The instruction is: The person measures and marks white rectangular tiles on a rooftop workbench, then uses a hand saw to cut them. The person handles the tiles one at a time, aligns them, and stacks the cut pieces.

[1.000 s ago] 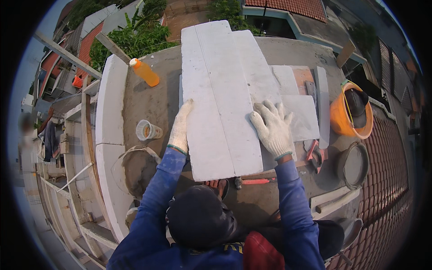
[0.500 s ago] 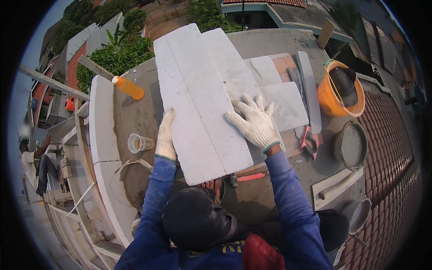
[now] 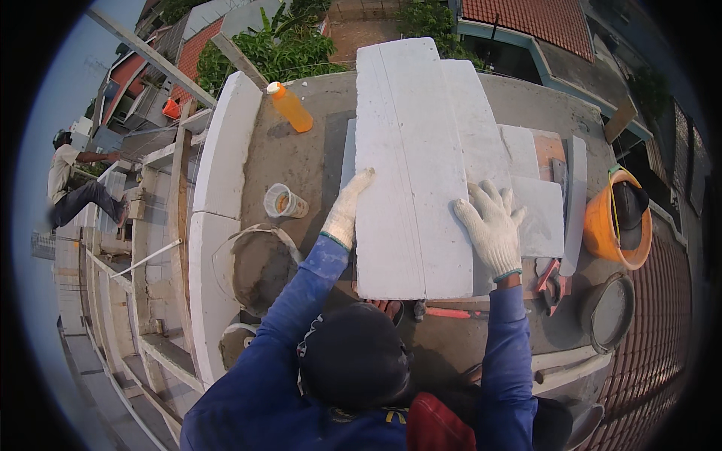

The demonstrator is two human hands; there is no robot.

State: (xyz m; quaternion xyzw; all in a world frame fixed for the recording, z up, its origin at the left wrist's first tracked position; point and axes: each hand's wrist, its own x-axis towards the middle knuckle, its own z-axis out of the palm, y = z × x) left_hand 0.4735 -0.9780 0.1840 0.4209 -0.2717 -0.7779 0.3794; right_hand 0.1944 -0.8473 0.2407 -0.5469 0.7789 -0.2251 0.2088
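Observation:
A long white lightweight block (image 3: 410, 225) with a thin line drawn along it lies in front of me, over another white block (image 3: 474, 113). My left hand (image 3: 351, 207), in a cream knit glove, is closed on its left edge, some fingertips hard to make out. On the other side, my right hand (image 3: 494, 229) in a matching glove lies with fingers spread on the block beneath, the thumb at the top block's right edge. A hand saw with a red handle (image 3: 553, 286) sits right of that hand. A hammer with a red-orange handle (image 3: 447, 312) lies below the block.
An orange bottle (image 3: 291, 107), a plastic cup (image 3: 286, 201) and a mortar bucket (image 3: 263, 270) stand at left beside a low block wall (image 3: 214, 263). At right are an orange bucket (image 3: 602, 229) and a round pail (image 3: 608, 312). Another person (image 3: 83, 173) sits far left.
The view has turned, so the whole scene sits further right and rotated clockwise. Both hands remain at the block, in much the same places on it.

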